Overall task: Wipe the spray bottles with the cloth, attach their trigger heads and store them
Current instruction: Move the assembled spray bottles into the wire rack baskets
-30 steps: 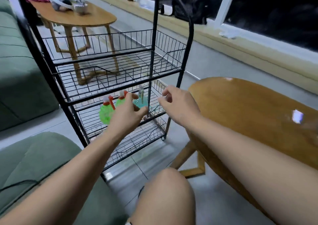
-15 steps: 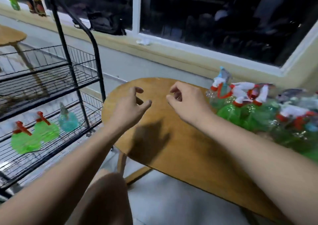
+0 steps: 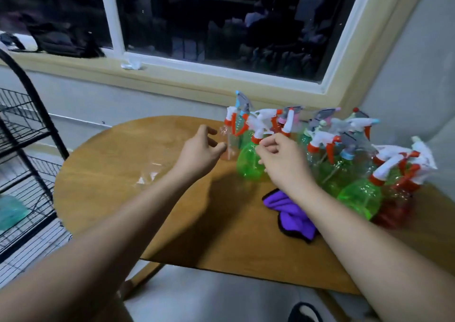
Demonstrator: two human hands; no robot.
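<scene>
As the spread left grip [image 3: 199, 152] hovers by the clear bottle [image 3: 230, 153], the right grip [image 3: 280, 160], hold unclear, may topple the green bottle [image 3: 246, 168] beside it.

left hand [image 3: 200, 151] empty | right hand [image 3: 279, 165] at green bottle [image 3: 247, 166] | cloth [image 3: 289, 212] on table [image 3: 118, 174]

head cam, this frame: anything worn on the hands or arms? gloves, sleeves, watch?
Nothing worn that shows. Left hand and right hand: no gloves, rings or bands visible. Both forearms run uncovered to the frame edge: no sleeves, watch, straps or cables. Slight blur could hide fine jewellery.
</scene>
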